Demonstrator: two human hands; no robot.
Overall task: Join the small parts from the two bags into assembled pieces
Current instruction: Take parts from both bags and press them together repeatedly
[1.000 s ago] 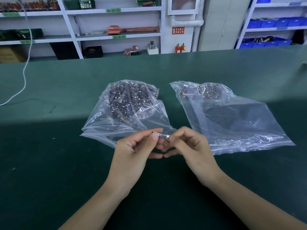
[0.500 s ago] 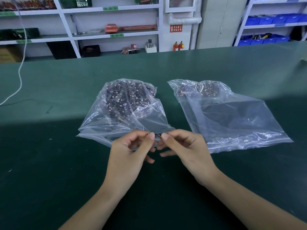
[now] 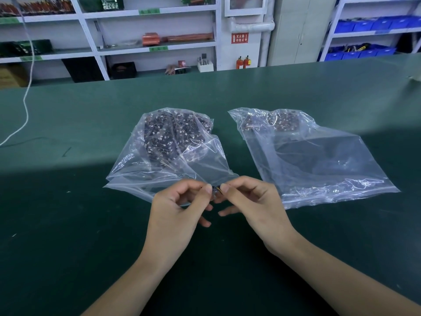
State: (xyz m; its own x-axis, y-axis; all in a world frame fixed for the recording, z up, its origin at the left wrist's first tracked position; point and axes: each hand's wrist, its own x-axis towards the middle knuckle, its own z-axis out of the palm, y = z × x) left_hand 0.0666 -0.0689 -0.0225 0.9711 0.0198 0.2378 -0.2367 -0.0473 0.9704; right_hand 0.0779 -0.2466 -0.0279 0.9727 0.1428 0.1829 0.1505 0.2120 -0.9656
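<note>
Two clear plastic bags lie on the green table (image 3: 68,201). The left bag (image 3: 173,144) holds a thick heap of small dark parts with pale tips. The right bag (image 3: 319,160) is mostly flat, with a smaller heap at its far end. In front of the left bag's mouth, my left hand (image 3: 175,208) and my right hand (image 3: 252,204) meet. Both pinch one tiny dark part (image 3: 216,189) with thin orange wires between thumb and forefinger. The part's ends are hidden by my fingertips.
A white cable (image 3: 25,106) hangs down onto the table at the far left. Beyond the table's far edge stand white shelves (image 3: 155,49) with boxes, and blue bins (image 3: 364,51) at the right.
My hands have drawn closer together around the small part. Its pale metallic end seen a second ago is now covered by my fingertips. The bags have not moved.
</note>
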